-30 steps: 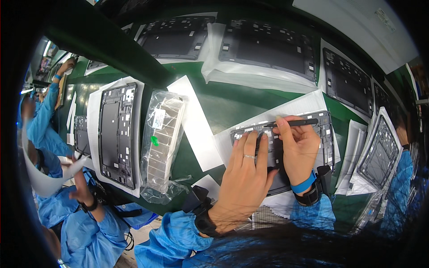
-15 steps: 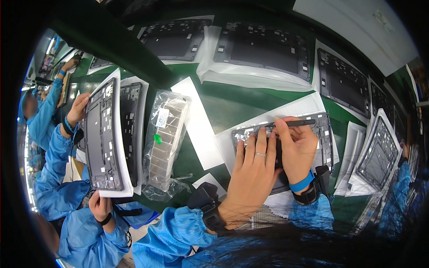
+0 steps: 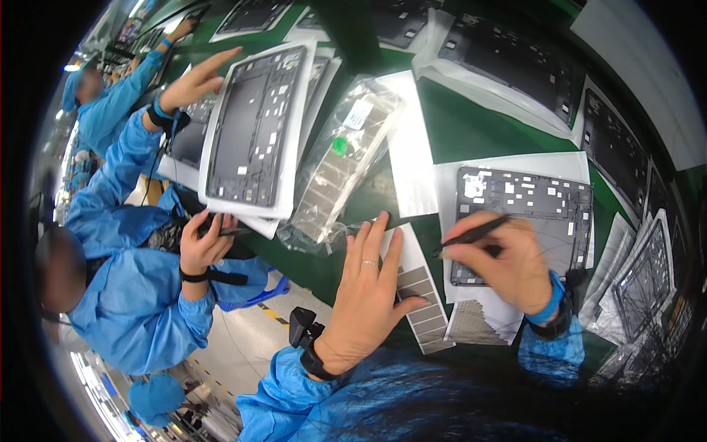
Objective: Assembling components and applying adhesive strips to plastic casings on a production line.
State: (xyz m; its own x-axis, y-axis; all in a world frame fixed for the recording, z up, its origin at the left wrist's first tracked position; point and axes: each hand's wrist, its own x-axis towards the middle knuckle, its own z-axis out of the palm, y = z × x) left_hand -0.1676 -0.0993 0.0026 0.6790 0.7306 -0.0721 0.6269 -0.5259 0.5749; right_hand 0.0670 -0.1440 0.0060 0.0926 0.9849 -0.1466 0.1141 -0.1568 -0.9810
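Note:
In my right hand (image 3: 509, 254) is a pair of black tweezers (image 3: 477, 230), gripped like a pen, the tip pointing left. Beneath that hand lies a dark tablet back cover (image 3: 549, 202), inner side up, with many small pale pads and a shiny silvery patch at its upper left corner. A white sheet (image 3: 448, 195) is under the cover. My left hand (image 3: 368, 295), fingers stretched out, rests at a narrow white strip (image 3: 423, 311) bearing a column of grey-brown rectangles. Its thumb reaches over the strip.
A clear bag (image 3: 346, 158) of similar strips and a blank white sheet (image 3: 411, 147) lie left of the cover. More covers (image 3: 508, 62) line the green bench's far side. At left, a co-worker's hand (image 3: 202, 247) is beside another cover (image 3: 254, 136). A stack of grey sheets (image 3: 482, 322) sits nearby.
My hands have come off the cover's upper edge. My left hand moved left and down to the strip; my right keeps the tweezers. The view swung left, and the co-worker's hands left their cover.

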